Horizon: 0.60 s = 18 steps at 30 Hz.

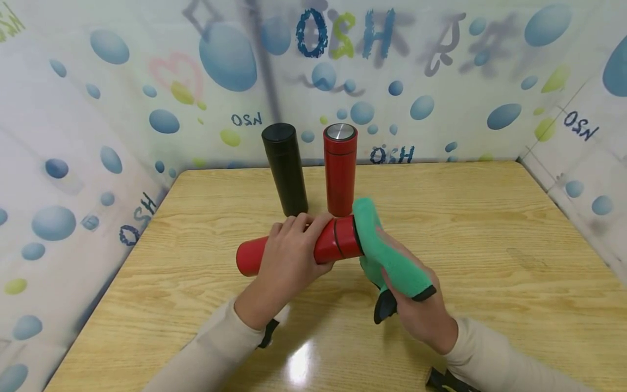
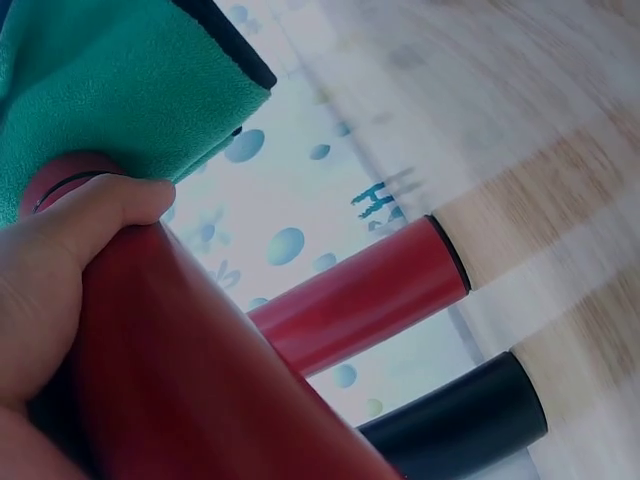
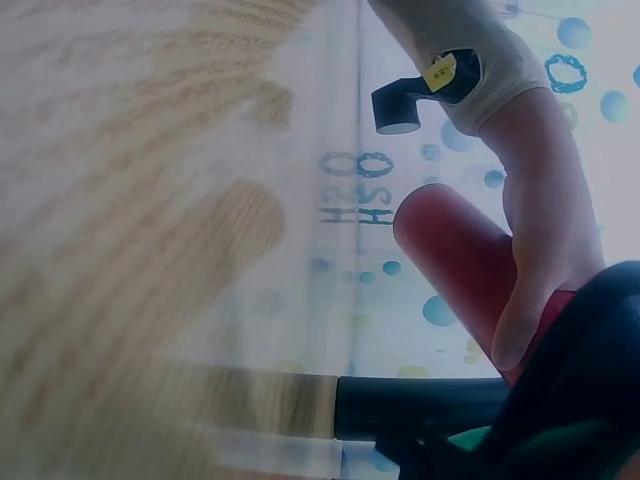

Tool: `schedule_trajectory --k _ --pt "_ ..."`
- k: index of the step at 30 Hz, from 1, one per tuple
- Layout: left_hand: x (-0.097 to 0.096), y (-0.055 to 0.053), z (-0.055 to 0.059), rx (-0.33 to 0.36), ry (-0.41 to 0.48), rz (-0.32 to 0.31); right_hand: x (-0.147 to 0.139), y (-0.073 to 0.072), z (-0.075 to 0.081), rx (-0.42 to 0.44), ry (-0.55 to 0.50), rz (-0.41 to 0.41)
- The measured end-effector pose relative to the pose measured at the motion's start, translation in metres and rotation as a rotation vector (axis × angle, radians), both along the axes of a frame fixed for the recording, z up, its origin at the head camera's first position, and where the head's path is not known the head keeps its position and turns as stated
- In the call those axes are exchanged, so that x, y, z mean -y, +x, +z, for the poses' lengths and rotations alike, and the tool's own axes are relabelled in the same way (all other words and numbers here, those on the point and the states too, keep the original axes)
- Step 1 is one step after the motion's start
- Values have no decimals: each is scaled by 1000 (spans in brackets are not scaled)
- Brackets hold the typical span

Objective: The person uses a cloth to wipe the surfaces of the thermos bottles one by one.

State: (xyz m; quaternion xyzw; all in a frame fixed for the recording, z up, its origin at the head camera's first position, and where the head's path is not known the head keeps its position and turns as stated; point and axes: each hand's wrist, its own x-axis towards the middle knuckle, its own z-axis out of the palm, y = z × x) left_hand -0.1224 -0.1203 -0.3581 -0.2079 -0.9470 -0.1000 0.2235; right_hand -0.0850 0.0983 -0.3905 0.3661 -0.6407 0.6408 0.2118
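My left hand (image 1: 289, 247) grips a red vacuum flask (image 1: 252, 256) round its body and holds it almost level above the table, its capped end pointing right. In the left wrist view the thumb lies along the flask (image 2: 190, 340) near the seam of the lid. A green cloth (image 1: 399, 264) with black edging is in my right hand (image 1: 426, 316), and it covers the end of the lid. Part of the cloth hangs down below the flask. In the right wrist view the dark edge of the cloth (image 3: 560, 370) overlaps the flask (image 3: 455, 240).
Behind the hands a black flask (image 1: 286, 174) and a second red flask (image 1: 340, 174) with a silver-topped lid stand upright on the wooden table (image 1: 465, 218). A patterned sheet (image 1: 416, 81) rises behind the table and along its sides.
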Motion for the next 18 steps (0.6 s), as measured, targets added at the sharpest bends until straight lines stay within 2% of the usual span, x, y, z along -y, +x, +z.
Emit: schedule_trajectory --k 4,6,12,18 --pt "0 1 0 8 -14 0 1 -2 1 -59 47 22" --pt "0 2 0 9 -20 -2 1 -2 1 -37 45 36" --pt "0 2 2 6 -21 17 0 0 -1 125 -3 69" --pt "1 1 1 24 -9 15 1 -1 0 76 -23 91"
